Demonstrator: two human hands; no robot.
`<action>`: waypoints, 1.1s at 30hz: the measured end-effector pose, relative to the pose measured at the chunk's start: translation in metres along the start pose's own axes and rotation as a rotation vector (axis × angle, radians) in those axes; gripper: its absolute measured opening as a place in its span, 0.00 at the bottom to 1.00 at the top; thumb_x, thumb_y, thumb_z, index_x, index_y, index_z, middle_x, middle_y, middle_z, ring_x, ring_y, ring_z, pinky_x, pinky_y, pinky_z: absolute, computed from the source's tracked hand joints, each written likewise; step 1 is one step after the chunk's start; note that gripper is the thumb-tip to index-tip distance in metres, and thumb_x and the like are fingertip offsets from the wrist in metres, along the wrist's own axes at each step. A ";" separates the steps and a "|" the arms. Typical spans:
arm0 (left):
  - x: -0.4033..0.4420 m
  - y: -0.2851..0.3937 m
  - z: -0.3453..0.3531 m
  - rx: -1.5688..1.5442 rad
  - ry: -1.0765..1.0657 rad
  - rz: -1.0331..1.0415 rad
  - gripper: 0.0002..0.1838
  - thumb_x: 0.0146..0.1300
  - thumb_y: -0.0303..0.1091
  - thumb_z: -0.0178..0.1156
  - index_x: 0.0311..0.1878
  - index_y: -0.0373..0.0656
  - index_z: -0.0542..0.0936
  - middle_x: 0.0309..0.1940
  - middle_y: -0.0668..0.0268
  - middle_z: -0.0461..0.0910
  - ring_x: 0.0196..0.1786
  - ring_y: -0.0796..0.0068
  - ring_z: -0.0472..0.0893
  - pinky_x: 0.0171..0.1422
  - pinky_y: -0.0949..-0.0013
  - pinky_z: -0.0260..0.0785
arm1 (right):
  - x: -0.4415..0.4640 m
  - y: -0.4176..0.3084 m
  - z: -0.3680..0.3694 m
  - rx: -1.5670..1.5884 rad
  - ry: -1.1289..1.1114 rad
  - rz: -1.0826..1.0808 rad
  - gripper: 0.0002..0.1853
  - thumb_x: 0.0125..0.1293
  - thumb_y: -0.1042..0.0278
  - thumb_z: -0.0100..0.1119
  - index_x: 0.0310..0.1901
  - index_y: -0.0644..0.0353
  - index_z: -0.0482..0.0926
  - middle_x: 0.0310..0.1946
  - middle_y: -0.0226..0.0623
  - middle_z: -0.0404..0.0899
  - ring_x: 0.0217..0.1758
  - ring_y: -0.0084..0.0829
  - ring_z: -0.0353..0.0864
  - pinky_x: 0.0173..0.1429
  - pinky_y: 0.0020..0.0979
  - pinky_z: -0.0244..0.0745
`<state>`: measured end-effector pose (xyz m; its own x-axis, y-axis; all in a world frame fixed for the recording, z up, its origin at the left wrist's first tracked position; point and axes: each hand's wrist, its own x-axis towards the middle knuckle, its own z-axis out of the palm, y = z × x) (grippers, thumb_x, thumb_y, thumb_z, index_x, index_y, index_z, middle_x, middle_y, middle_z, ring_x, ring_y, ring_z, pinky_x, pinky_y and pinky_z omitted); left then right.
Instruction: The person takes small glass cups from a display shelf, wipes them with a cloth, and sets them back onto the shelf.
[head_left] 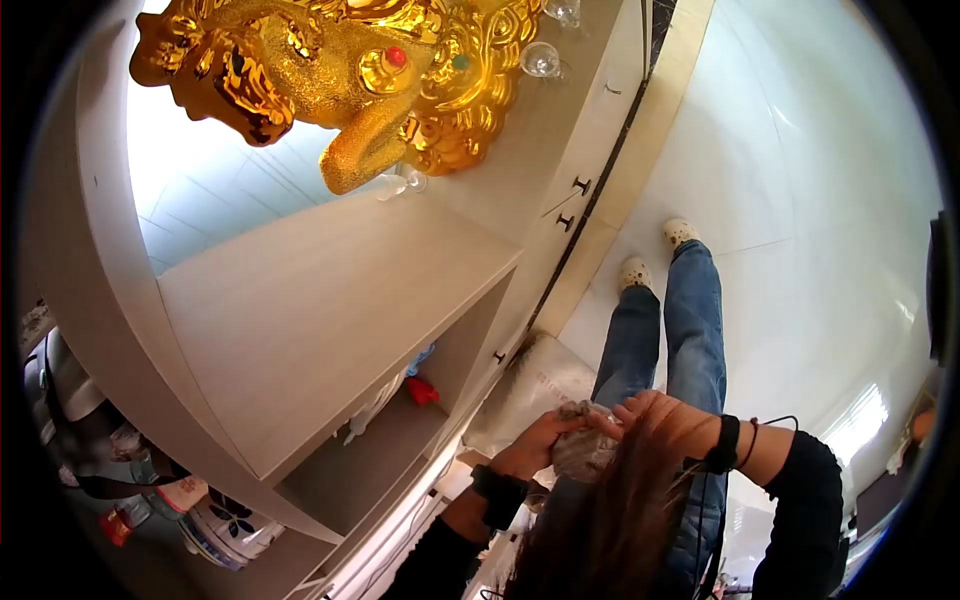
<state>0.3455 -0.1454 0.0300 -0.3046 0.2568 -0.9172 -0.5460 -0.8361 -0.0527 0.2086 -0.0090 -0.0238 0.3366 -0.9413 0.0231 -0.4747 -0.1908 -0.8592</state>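
Observation:
Low in the head view, my left hand [538,443], with a dark watch on the wrist, is closed around a clear, crinkled-looking thing [583,457], which looks like a plastic bag. My right hand [645,410] holds the same thing from the other side, its fingers at the top edge. Long hair hangs over part of the right hand and hides the lower part of the clear thing. What is inside it, if anything, I cannot make out.
A shiny golden figure [330,75] stands on the light wood cabinet [350,300], with a clear glass ball [540,60] beside it. A red item [422,391] lies in the open compartment. A whitish sack [545,385] rests by the cabinet, near my legs [695,320].

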 end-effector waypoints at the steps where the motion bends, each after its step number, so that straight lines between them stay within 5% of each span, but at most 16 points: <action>1: 0.001 -0.009 -0.015 0.009 0.016 0.068 0.14 0.54 0.32 0.55 0.44 0.39 0.71 0.37 0.67 0.74 0.40 0.77 0.73 0.46 0.75 0.65 | 0.007 0.006 0.004 -0.005 0.006 0.005 0.26 0.53 0.63 0.42 0.53 0.67 0.59 0.25 0.39 0.66 0.25 0.36 0.69 0.29 0.33 0.63; 3: 0.003 -0.027 -0.046 0.030 0.051 0.205 0.15 0.57 0.32 0.51 0.48 0.41 0.69 0.40 0.65 0.74 0.41 0.73 0.75 0.45 0.73 0.69 | 0.025 0.027 -0.005 0.125 0.122 -0.050 0.24 0.51 0.67 0.48 0.51 0.64 0.63 0.22 0.40 0.68 0.24 0.36 0.71 0.26 0.29 0.64; 6: 0.002 -0.049 -0.080 -0.576 0.270 0.056 0.17 0.57 0.32 0.51 0.51 0.42 0.67 0.42 0.65 0.74 0.42 0.71 0.75 0.44 0.69 0.70 | 0.045 0.037 -0.029 0.349 0.554 0.451 0.19 0.50 0.68 0.56 0.45 0.64 0.70 0.22 0.41 0.73 0.22 0.32 0.73 0.22 0.25 0.64; 9: -0.012 -0.049 -0.068 -0.501 0.337 0.056 0.18 0.56 0.32 0.52 0.51 0.41 0.67 0.42 0.64 0.73 0.43 0.70 0.74 0.45 0.68 0.70 | 0.058 0.045 -0.078 0.876 0.848 0.780 0.19 0.55 0.63 0.55 0.46 0.65 0.71 0.27 0.35 0.76 0.23 0.21 0.71 0.27 0.22 0.64; 10: -0.011 -0.052 -0.069 -0.393 0.284 0.079 0.19 0.55 0.31 0.53 0.51 0.41 0.66 0.42 0.63 0.73 0.43 0.68 0.74 0.47 0.67 0.69 | 0.065 0.050 -0.085 0.868 0.850 0.791 0.19 0.55 0.63 0.55 0.46 0.65 0.71 0.27 0.35 0.76 0.23 0.21 0.71 0.27 0.22 0.64; 12: -0.002 -0.063 -0.074 -0.400 0.203 0.095 0.19 0.55 0.31 0.53 0.51 0.40 0.67 0.42 0.63 0.73 0.43 0.68 0.74 0.47 0.66 0.68 | 0.076 0.057 -0.100 1.317 1.086 0.443 0.19 0.57 0.60 0.53 0.47 0.63 0.71 0.24 0.29 0.75 0.29 0.15 0.68 0.35 0.21 0.63; 17: 0.007 -0.085 -0.064 -0.357 0.093 0.165 0.18 0.54 0.31 0.53 0.49 0.39 0.68 0.42 0.64 0.73 0.43 0.70 0.74 0.48 0.68 0.67 | 0.100 0.071 -0.108 1.337 0.928 0.405 0.19 0.61 0.61 0.47 0.49 0.66 0.68 0.31 0.31 0.75 0.34 0.17 0.67 0.41 0.19 0.61; 20: 0.002 -0.095 -0.052 -0.527 -0.109 0.531 0.18 0.55 0.31 0.53 0.49 0.38 0.68 0.42 0.65 0.73 0.43 0.73 0.73 0.48 0.71 0.66 | 0.120 0.077 -0.103 1.276 0.918 0.325 0.18 0.61 0.63 0.47 0.48 0.65 0.66 0.32 0.33 0.75 0.34 0.18 0.68 0.41 0.20 0.62; 22: -0.002 -0.073 -0.055 -0.185 0.028 0.085 0.17 0.55 0.31 0.52 0.48 0.37 0.69 0.41 0.66 0.73 0.43 0.76 0.73 0.47 0.73 0.66 | 0.133 0.081 -0.100 1.226 0.927 0.304 0.17 0.59 0.67 0.49 0.49 0.64 0.64 0.31 0.35 0.75 0.34 0.20 0.69 0.40 0.21 0.64; 29: 0.006 -0.082 -0.060 -0.168 -0.036 0.153 0.17 0.55 0.31 0.53 0.48 0.36 0.69 0.41 0.66 0.73 0.43 0.76 0.73 0.47 0.73 0.66 | 0.170 0.089 -0.095 0.975 0.889 0.239 0.17 0.55 0.70 0.54 0.47 0.61 0.67 0.32 0.35 0.75 0.32 0.20 0.71 0.37 0.21 0.66; 33: 0.008 -0.086 -0.062 -0.153 -0.058 0.155 0.17 0.54 0.30 0.53 0.47 0.36 0.70 0.41 0.66 0.74 0.43 0.76 0.73 0.48 0.73 0.66 | 0.187 0.090 -0.095 0.540 1.069 0.223 0.11 0.47 0.65 0.61 0.28 0.64 0.76 0.24 0.38 0.73 0.27 0.35 0.72 0.32 0.30 0.66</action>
<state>0.4387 -0.1013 0.0027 -0.4222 0.1431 -0.8951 -0.3658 -0.9304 0.0238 0.1517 -0.2287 -0.0490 -0.6692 -0.7421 0.0386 0.0482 -0.0952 -0.9943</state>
